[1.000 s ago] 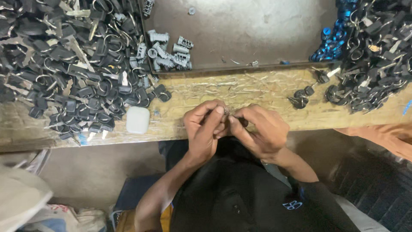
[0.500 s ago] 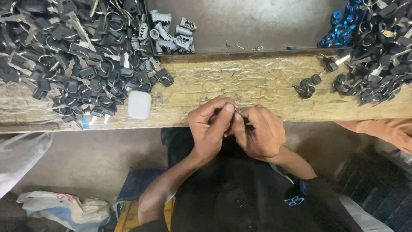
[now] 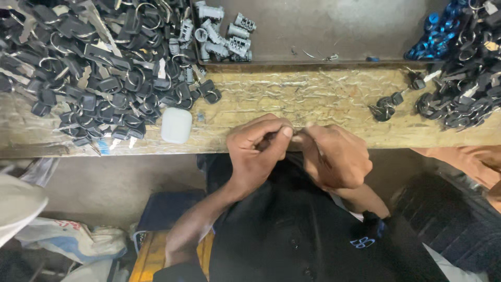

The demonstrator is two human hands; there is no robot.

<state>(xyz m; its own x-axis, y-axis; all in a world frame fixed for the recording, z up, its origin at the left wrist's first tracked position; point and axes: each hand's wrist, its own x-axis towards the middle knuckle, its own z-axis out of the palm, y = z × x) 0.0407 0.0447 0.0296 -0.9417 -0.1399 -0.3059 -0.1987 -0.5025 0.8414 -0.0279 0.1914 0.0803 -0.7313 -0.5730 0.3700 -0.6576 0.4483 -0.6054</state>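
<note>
Both hands have stayed pressed together at the near edge of the wooden desk (image 3: 313, 99) over the last second, only the view drifting. The left hand (image 3: 258, 151) and right hand (image 3: 334, 156) pinch a small part (image 3: 296, 134) between fingertips; it is mostly hidden, so its kind cannot be told. The work looks to be ongoing fine fitting. A heap of black keys on rings (image 3: 94, 68) lies to the left, a white case (image 3: 176, 125) beside it, grey lock cylinders (image 3: 222, 34) behind.
</note>
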